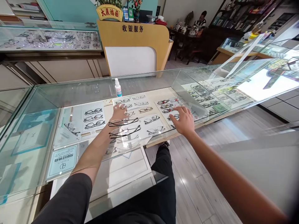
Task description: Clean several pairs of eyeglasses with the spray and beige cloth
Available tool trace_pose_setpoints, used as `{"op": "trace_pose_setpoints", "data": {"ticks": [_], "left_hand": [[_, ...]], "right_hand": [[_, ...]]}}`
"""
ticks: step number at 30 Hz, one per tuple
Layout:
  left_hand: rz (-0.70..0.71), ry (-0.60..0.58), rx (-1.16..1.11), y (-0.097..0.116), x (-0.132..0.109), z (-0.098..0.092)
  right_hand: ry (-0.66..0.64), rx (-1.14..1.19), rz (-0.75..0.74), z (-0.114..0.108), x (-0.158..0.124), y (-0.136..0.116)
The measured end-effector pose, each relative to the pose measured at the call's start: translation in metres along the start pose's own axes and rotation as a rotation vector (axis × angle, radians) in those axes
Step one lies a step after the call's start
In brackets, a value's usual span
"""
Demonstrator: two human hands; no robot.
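Note:
My left hand point(119, 112) reaches in under the glass top of the display case point(149, 74). Its fingers are bent down onto a pair of eyeglasses point(127, 106) lying in a row on the white display board; the hand hides part of this frame. Two dark-rimmed pairs of eyeglasses point(125, 132) rest on the glass top and show in front of my left wrist. My right hand point(184, 120), fingers apart and holding nothing, is at the glass top above the right-hand board of eyeglasses point(164, 106). A white spray bottle point(118, 88) stands upright on the glass beyond my left hand.
A light-blue sign point(62, 159) lies in the case at the left. Further eyeglasses point(93, 118) sit beside it. A yellow cashier counter point(133, 34) stands across the case. A person point(201, 20) sits at a table farther back. My leg point(164, 161) is below the case edge.

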State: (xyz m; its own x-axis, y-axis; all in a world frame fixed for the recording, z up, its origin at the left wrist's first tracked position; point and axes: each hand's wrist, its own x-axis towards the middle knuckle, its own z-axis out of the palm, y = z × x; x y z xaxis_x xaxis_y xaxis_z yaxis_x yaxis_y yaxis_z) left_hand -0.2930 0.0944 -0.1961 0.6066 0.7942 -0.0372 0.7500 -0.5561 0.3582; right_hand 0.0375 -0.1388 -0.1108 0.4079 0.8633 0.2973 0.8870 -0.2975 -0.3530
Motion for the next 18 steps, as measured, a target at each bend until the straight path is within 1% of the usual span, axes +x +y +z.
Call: {"op": "trace_pose_setpoints", "data": {"ticks": [4, 9, 13, 18], "left_hand": [[-0.002, -0.021, -0.006, 0.000, 0.013, 0.006], [-0.069, -0.040, 0.018, 0.005, 0.022, 0.011], [-0.071, -0.022, 0.062, 0.012, 0.022, 0.009], [-0.046, 0.010, 0.056, 0.025, 0.012, -0.002]], "right_hand": [[0.005, -0.014, -0.004, -0.001, -0.002, 0.000], [-0.012, -0.025, 0.008, -0.003, -0.002, -0.001], [-0.009, -0.018, 0.009, -0.003, -0.002, -0.002], [0.000, -0.019, 0.002, 0.000, -0.001, -0.001]]}}
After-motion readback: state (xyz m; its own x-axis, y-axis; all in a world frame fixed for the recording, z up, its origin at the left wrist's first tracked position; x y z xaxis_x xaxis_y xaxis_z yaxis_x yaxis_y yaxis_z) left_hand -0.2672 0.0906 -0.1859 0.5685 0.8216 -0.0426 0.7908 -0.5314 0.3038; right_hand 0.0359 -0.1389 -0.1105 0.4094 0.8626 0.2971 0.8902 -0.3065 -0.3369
